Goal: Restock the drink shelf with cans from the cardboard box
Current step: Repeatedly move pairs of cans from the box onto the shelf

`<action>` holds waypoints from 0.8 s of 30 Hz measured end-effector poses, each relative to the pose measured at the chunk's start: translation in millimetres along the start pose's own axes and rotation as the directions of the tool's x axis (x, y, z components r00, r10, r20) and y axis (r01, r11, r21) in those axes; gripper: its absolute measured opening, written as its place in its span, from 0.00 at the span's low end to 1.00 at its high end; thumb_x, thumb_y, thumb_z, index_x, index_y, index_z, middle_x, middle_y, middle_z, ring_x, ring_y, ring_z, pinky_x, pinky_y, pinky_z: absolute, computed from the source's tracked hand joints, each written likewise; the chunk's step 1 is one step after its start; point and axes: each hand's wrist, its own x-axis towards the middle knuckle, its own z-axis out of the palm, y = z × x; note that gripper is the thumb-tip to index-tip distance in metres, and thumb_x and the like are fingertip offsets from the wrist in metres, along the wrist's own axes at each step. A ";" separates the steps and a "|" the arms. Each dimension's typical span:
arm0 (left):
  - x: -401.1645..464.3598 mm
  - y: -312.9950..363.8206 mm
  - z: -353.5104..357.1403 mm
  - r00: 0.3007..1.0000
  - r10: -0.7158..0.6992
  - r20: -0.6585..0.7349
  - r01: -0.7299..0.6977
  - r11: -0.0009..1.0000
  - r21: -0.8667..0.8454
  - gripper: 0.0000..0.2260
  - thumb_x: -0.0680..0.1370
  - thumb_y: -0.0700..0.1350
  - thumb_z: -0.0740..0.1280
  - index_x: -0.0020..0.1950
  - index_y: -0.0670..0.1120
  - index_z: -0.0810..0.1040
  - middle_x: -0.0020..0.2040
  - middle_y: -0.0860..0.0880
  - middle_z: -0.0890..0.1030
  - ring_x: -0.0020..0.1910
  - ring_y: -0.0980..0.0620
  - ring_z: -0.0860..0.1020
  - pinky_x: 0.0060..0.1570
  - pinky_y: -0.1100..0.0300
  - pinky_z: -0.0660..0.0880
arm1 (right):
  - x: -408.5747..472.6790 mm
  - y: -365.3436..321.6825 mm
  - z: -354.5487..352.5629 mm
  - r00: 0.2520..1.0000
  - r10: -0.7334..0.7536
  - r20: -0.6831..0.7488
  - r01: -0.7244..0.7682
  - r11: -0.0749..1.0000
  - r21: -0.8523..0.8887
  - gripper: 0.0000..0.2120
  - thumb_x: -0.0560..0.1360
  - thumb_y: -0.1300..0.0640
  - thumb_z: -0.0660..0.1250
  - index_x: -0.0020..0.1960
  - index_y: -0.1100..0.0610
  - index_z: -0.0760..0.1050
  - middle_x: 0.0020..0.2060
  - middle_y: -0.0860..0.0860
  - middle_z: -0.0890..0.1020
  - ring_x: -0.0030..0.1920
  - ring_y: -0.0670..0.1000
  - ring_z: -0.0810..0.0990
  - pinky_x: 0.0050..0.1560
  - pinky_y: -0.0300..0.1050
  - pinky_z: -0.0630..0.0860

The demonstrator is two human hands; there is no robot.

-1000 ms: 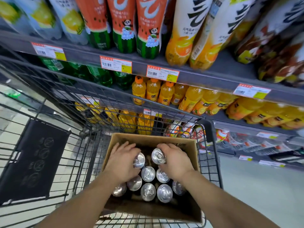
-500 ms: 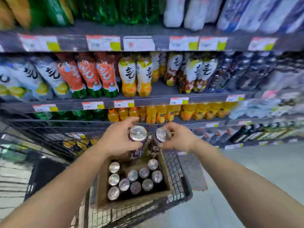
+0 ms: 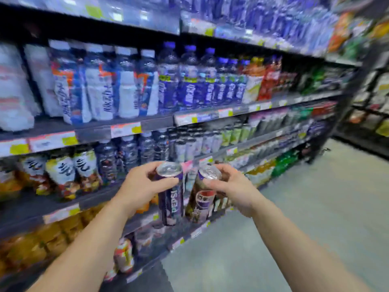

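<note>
Now, with left hand (image 3: 139, 187) gripping the purple can (image 3: 171, 194) and right hand (image 3: 233, 187) pinching the brown can (image 3: 201, 197) near the drink shelf (image 3: 126, 128), keep upright, set down gently.

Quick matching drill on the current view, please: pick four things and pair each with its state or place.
Things:
1. left hand
2. right hand
3. blue-capped bottles
4. floor

States or places:
A. bare grey, on the right
B. grips the brown can
C. grips the purple can
D. stand on an upper shelf

Pairs: 1-C, 2-B, 3-D, 4-A
</note>
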 end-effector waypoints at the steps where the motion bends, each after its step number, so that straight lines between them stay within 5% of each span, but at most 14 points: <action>1: 17.1 9.5 32.0 1.000 0.014 0.022 -0.013 0.999 -0.034 0.12 0.68 0.39 0.77 0.45 0.54 0.83 0.40 0.61 0.85 0.41 0.63 0.80 0.45 0.71 0.75 | -0.7 1.4 -33.7 0.999 0.001 -0.040 0.000 1.000 0.011 0.23 0.64 0.54 0.79 0.56 0.55 0.76 0.51 0.53 0.84 0.48 0.50 0.82 0.46 0.43 0.78; 10: 143.1 61.7 243.9 0.974 0.084 0.210 -0.053 0.988 -0.147 0.15 0.66 0.45 0.79 0.51 0.51 0.83 0.45 0.56 0.86 0.43 0.61 0.82 0.40 0.70 0.75 | 22.1 28.6 -256.0 0.963 -0.013 -0.269 0.019 1.000 0.020 0.22 0.63 0.50 0.75 0.56 0.51 0.79 0.50 0.48 0.86 0.52 0.51 0.84 0.53 0.49 0.78; 14: 208.1 63.0 305.0 0.956 0.110 0.273 -0.081 0.990 -0.118 0.12 0.69 0.42 0.77 0.51 0.50 0.83 0.45 0.55 0.86 0.43 0.61 0.82 0.37 0.72 0.74 | 62.3 58.0 -317.4 0.946 -0.002 -0.325 0.023 0.998 0.059 0.22 0.62 0.49 0.76 0.55 0.51 0.79 0.49 0.49 0.86 0.50 0.51 0.85 0.48 0.47 0.79; 19: 315.4 60.8 365.5 0.941 0.153 0.303 -0.129 0.987 -0.099 0.22 0.57 0.59 0.75 0.48 0.54 0.83 0.46 0.55 0.86 0.45 0.57 0.83 0.44 0.61 0.78 | 141.1 85.8 -393.5 0.925 -0.014 -0.381 0.032 0.999 0.041 0.25 0.61 0.48 0.77 0.56 0.52 0.79 0.49 0.50 0.86 0.50 0.50 0.85 0.46 0.43 0.78; 24: 423.6 78.8 409.5 0.932 0.164 0.322 -0.138 0.985 -0.104 0.15 0.59 0.52 0.76 0.44 0.54 0.84 0.44 0.53 0.86 0.42 0.57 0.83 0.42 0.63 0.75 | 226.4 89.7 -469.4 0.912 -0.009 -0.410 0.032 0.998 0.048 0.31 0.58 0.44 0.78 0.58 0.52 0.78 0.50 0.48 0.86 0.50 0.49 0.85 0.46 0.41 0.77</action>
